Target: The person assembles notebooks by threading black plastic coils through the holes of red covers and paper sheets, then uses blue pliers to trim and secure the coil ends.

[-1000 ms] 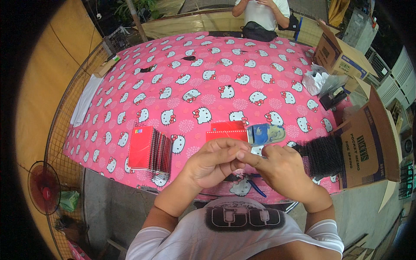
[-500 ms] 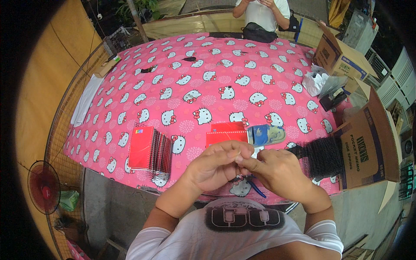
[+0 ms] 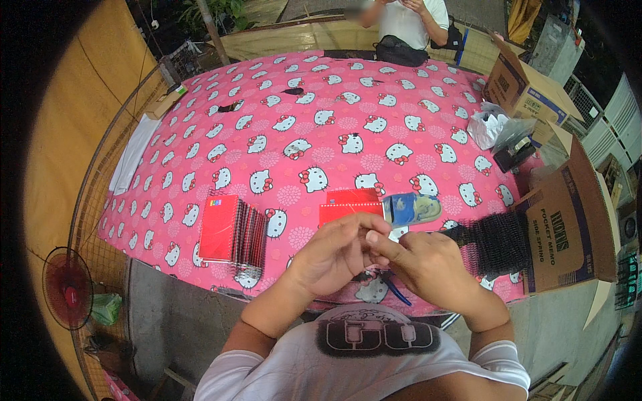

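Left hand (image 3: 331, 260) turns its palm inward, fingers loosely half-curled, to meet the right hand (image 3: 431, 264), knuckles up, fingers folded, thumb extended; whether either grips anything I cannot tell. Along the near edge of the pink cloth-covered table (image 3: 374, 144) lie a stack of glossy red wire-bound notebooks (image 3: 219, 228), a flat red-covered notebook (image 3: 348, 212) just beyond the fingers, dense black coils (image 3: 498, 244) and, at the near right corner, an open brown cardboard box (image 3: 575, 224).
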{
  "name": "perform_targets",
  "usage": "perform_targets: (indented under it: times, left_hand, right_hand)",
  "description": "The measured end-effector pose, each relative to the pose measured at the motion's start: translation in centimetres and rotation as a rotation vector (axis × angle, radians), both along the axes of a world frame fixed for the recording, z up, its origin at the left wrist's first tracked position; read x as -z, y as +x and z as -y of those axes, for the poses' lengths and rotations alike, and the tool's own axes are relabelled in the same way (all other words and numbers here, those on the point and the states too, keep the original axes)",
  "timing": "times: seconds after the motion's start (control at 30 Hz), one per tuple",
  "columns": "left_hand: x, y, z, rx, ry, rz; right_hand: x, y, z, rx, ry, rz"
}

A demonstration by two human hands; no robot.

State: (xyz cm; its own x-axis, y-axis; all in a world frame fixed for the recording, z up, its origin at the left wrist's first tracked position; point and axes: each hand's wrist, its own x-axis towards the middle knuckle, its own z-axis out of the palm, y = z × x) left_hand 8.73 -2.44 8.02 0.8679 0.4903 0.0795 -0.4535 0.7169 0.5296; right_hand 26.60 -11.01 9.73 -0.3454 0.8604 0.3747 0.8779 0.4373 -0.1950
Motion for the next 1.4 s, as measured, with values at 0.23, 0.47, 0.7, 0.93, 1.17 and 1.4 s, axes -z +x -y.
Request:
perform_targets:
  times: [0.23,0.47,0.7,0.93,1.17,1.4]
  left_hand:
    - [2.0,0.7,-1.2,-0.192,0.246,-0.239]
    - [2.5,0.6,-6.9,-0.636,0.356,-0.396]
    - [2.7,3.4,-8.1,-0.508,0.314,-0.452]
    - [1.7,5.9,-6.6,-0.455,0.419,-0.502]
    - [1.6,6.6,-6.6,-0.454,0.416,-0.485]
    - [2.5,7.3,-6.1,-0.417,0.416,-0.458]
  right_hand:
    - [0.6,1.6,1.4,0.066,0.016,-0.165]
    - [12.9,17.6,17.2,1.276,0.851,-0.736]
    - [46.2,19.8,34.0,1.67,0.114,-1.871]
    - [50.3,17.3,25.3,1.864,-0.018,-1.959]
    - [51.9,18.4,24.5,1.889,0.096,-1.964]
    - [52.4,18.6,27.3,1.77,0.119,-2.062]
